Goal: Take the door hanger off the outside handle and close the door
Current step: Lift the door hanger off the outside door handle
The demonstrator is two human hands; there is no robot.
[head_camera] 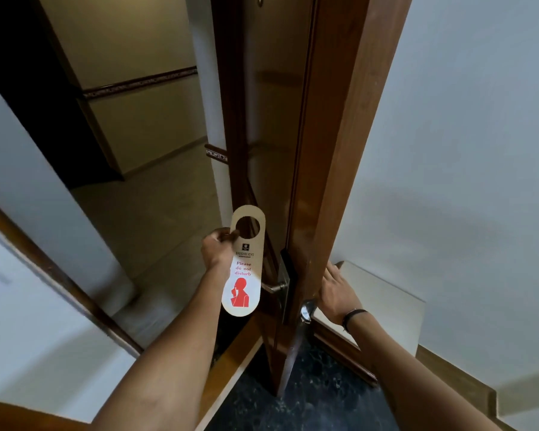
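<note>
A cream door hanger reads "Please do not disturb" in red above a red figure. My left hand pinches its upper edge beside the round hole and holds it free in the air, left of the outside lever handle. The brown wooden door stands open, seen edge-on. My right hand lies flat on the door's inner side with fingers spread, just above the round inside knob. A dark band circles that wrist.
The wooden door frame runs down the left. Beyond the doorway lies a beige corridor floor and a wall with a dark trim strip. A white wall is behind the door on the right. Dark stone floor is underfoot.
</note>
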